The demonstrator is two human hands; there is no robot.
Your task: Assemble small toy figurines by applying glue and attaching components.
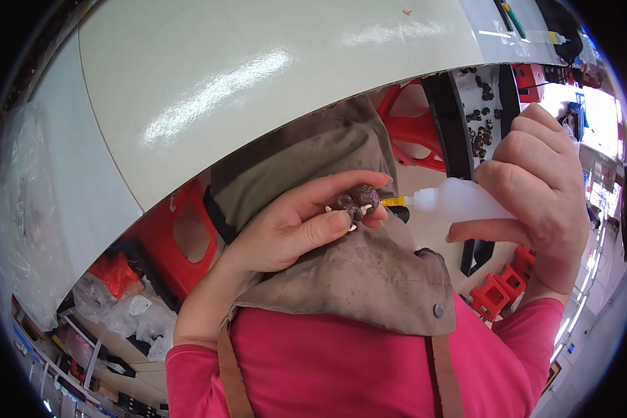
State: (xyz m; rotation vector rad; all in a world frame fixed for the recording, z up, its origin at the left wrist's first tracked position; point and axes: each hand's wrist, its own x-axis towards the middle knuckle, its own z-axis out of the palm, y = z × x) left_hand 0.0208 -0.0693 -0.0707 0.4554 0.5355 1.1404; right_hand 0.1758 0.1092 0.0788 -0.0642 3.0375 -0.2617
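Glossy white tabletop [292, 56] stretches beyond the small dark-brown figurine [366, 197], its far edge cut off by the picture's upper rim. That figurine is pinched between the thumb and fingers of the left hand [285, 226]; the thumb covers part of it, so its full shape is hard to make out, though several pale-tipped points show. Right of the figurine, the right hand [536, 177] has its fingers curled around a translucent white bottle [467, 200], whose base is hidden in the grip. The bottle's yellow nozzle [396, 201] points at the figurine, but whether they touch I cannot tell. Beneath the figurine spreads a brown apron [369, 285]. Farther right of it, partly covered by the right hand, a black-rimmed tray [449, 125] holds small dark pieces [478, 139], too small to identify. Left of the figurine, a red stool [157, 233] is half hidden under the tabletop.
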